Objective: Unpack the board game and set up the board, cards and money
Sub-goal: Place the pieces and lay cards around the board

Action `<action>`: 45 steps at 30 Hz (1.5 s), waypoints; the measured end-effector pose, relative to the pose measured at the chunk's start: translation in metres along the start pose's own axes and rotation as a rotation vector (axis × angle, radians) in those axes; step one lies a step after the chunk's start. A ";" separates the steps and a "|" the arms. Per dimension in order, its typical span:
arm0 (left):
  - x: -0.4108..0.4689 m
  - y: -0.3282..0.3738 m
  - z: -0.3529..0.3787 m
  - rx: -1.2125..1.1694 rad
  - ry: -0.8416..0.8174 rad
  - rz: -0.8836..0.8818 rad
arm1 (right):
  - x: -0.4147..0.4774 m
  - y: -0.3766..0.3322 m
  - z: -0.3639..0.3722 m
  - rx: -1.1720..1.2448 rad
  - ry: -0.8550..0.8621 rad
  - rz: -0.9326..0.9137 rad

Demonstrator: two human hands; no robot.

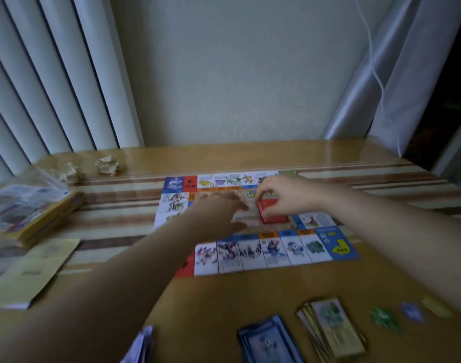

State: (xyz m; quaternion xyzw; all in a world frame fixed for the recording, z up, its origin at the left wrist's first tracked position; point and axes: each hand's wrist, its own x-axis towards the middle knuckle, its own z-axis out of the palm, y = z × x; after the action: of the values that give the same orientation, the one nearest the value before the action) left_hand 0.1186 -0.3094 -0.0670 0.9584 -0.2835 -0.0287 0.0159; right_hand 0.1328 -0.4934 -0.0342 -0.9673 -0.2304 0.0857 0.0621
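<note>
The colourful game board (274, 251) lies flat in the middle of the wooden table (213, 297). My right hand (281, 197) grips a red card deck (272, 213) standing on the board's centre. My left hand (218, 208) reaches flat over the board just left of the deck, fingers spread, holding nothing. A blue card stack (268, 341) and a yellow-green card stack (334, 328) lie near the front edge. Small tokens, green (384, 317), purple (411, 311) and yellow (436, 307), sit at the front right.
The yellow game box (38, 216) with a clear plastic bag on it stands at the left edge. A pale yellow booklet (32, 271) lies in front of it. Two crumpled paper balls (107, 165) rest at the back left. Bluish paper (142, 344) shows at the bottom edge.
</note>
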 end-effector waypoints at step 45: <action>-0.128 0.110 0.020 -0.176 -0.226 -0.052 | -0.126 -0.057 0.036 -0.182 -0.501 0.213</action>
State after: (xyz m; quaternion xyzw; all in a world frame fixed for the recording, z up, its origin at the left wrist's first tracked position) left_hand -0.0494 -0.3329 -0.0760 0.9509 -0.2552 -0.1619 0.0672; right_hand -0.0095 -0.4979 -0.0426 -0.9363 -0.1424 0.3073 -0.0932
